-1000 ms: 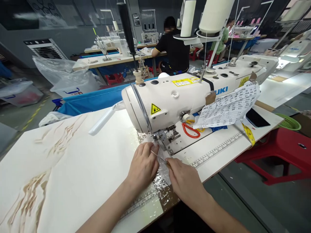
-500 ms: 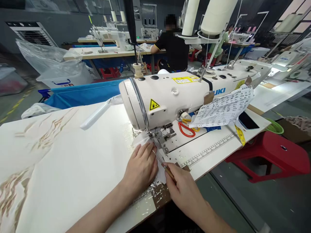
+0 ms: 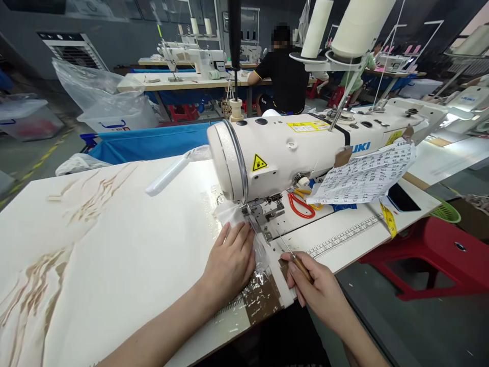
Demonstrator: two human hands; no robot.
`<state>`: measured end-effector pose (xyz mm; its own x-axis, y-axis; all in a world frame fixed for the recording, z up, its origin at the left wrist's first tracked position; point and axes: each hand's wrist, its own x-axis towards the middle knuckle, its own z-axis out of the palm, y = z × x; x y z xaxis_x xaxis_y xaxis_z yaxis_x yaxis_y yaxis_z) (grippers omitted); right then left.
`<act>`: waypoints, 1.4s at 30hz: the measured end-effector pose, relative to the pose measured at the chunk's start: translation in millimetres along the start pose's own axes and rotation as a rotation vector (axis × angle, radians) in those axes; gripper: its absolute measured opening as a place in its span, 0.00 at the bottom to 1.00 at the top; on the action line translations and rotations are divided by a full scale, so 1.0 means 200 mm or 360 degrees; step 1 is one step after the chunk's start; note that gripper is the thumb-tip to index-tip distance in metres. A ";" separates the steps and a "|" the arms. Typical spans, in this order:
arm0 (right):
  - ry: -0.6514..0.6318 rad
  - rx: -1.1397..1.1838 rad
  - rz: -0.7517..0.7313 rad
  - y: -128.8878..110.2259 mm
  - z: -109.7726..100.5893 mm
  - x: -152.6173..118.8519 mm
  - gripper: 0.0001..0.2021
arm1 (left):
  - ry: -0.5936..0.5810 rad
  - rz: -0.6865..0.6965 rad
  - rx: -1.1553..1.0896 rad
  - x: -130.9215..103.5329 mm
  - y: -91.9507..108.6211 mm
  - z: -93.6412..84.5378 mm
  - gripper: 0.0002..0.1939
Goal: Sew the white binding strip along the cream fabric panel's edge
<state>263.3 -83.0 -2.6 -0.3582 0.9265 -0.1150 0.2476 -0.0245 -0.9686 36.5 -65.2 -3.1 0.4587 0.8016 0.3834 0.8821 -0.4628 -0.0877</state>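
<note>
Pressing thin white cloth (image 3: 228, 212) at the needle end of the rounded white sewing machine (image 3: 267, 153) with the slightly spread left hand (image 3: 232, 261), and pinching a slim metal awl with a brown wooden handle (image 3: 301, 267) in the right hand (image 3: 319, 285), in front of that machine.

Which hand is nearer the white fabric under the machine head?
Left. The left hand rests on the fabric; the right hand, holding a wooden-handled tool, is apart, off to the right.
</note>
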 end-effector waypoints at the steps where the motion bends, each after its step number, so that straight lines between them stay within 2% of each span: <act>1: -0.0002 0.0030 0.0019 0.01 0.00 0.00 0.15 | -0.0011 0.0000 -0.0005 0.00 0.00 0.00 0.22; 22: 0.0003 0.0096 0.0070 0.02 -0.01 0.01 0.20 | -0.0019 -0.0022 -0.0011 -0.01 0.03 -0.01 0.23; 27: 0.0084 0.0081 0.0077 0.02 0.00 -0.01 0.22 | -0.0035 -0.0031 -0.0009 -0.01 0.03 -0.01 0.23; 33: 0.0334 -0.0073 -0.0078 -0.02 0.01 -0.02 0.22 | -0.0078 -0.0032 -0.0031 -0.01 0.01 0.00 0.23; 36: 0.0362 -0.0046 -0.0092 -0.04 0.04 -0.02 0.21 | -0.0104 -0.0035 -0.0037 0.00 0.00 0.00 0.23; 39: 0.0390 -0.0134 -0.0164 -0.06 0.07 -0.01 0.14 | -0.0095 -0.0060 -0.0047 0.01 -0.02 0.02 0.23; 42: 0.0358 -0.0375 -0.0410 -0.07 0.11 0.02 0.08 | -0.0096 -0.0110 -0.0109 0.02 -0.04 0.02 0.23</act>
<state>238.4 -87.3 6.1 -0.2363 0.9507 0.2008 0.3842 0.2812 -0.8794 32.0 -56.8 -5.0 0.4046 0.8529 0.3301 0.9034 -0.4288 0.0007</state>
